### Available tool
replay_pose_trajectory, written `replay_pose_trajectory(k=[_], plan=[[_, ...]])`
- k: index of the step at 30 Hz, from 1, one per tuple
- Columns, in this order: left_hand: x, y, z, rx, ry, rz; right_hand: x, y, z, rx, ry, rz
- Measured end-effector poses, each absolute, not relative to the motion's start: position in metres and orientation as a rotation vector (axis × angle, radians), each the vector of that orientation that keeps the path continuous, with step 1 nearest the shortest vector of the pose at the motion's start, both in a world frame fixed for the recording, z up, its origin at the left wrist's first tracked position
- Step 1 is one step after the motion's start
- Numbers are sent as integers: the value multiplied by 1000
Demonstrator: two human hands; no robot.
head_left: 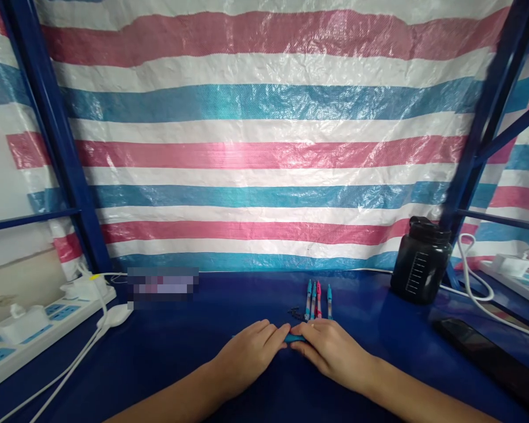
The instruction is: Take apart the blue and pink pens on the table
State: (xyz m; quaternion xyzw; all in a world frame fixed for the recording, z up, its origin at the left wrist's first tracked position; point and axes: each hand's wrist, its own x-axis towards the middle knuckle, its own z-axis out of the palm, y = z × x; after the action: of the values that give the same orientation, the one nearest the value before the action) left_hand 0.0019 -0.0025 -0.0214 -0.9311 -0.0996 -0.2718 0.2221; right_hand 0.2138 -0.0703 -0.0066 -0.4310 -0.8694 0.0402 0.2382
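Both my hands rest on the blue table, fingertips meeting at the middle. My left hand and my right hand are closed in a pinch on the two ends of one teal pen, which lies across between them. Just beyond my right hand lie several more pens side by side, teal and one red, pointing away from me. A few small dark parts lie left of those pens.
A black jug with a measuring scale stands at the back right. A dark phone lies at the right. White power strips with plugs and cables sit at the left, another strip far right. A striped tarp hangs behind.
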Motion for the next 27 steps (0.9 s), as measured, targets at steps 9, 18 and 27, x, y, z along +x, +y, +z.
replay_pose_trajectory(k=[9,18,27], plan=[[2,-7,-19,-2634,-186,-729,200,-75,-1,-1254,-2152,595],[0,10,-24,-2676,-347,-761,217,-71,-1,-1282,-2307,300],[1,5,-20,-2668,-286,-780,211,-68,-2,-1370,-2231,589]])
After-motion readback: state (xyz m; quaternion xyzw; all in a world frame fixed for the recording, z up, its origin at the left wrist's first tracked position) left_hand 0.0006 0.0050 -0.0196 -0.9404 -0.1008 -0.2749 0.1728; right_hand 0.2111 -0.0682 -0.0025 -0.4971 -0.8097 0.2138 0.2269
